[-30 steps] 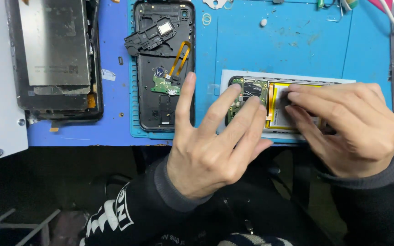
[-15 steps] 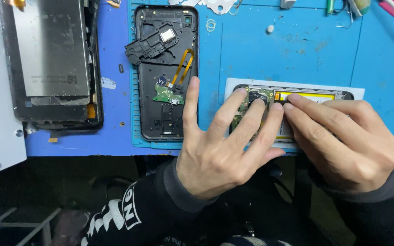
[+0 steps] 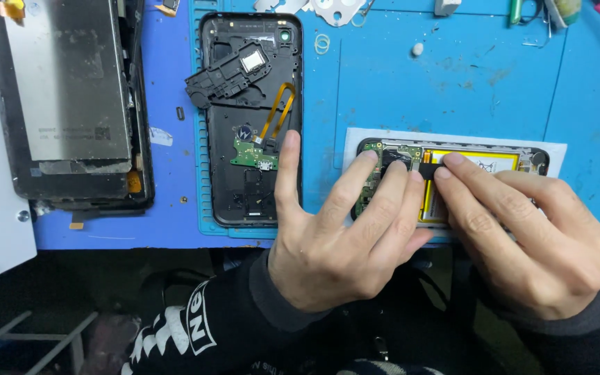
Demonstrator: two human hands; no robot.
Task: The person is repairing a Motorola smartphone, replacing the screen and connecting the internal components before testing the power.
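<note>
Both hands rest on an opened phone (image 3: pixel 484 163) that lies lengthwise on a white sheet (image 3: pixel 557 147) near the front edge of the blue mat (image 3: pixel 453 83). The left hand (image 3: pixel 335 236) lies flat and spread, grasping nothing: its index, middle and ring fingers press down on the green circuit board end of the phone, while the thumb points up toward the black back cover (image 3: pixel 251 118) and lies just beside that cover's right edge. The right hand (image 3: pixel 536 236) is loosely curled, with two fingertips (image 3: pixel 446 167) pressing on the dark strip that crosses the phone where the board meets the yellow battery (image 3: pixel 480 161); whether anything small is pinched under them I cannot tell. The fingertips of the two hands nearly touch over that spot.

Left of the hands, the back cover lies open side up on the mat, with a black speaker module (image 3: pixel 227 73) tilted across its upper half, an orange flex cable (image 3: pixel 276 114) looped at its middle and a small green charging board (image 3: pixel 251 154) just below that. Farther left, a detached screen assembly (image 3: pixel 71 104) lies face down on the bench (image 3: pixel 168 229). A small white pellet (image 3: pixel 418 49) sits on the mat, well above the phone.
</note>
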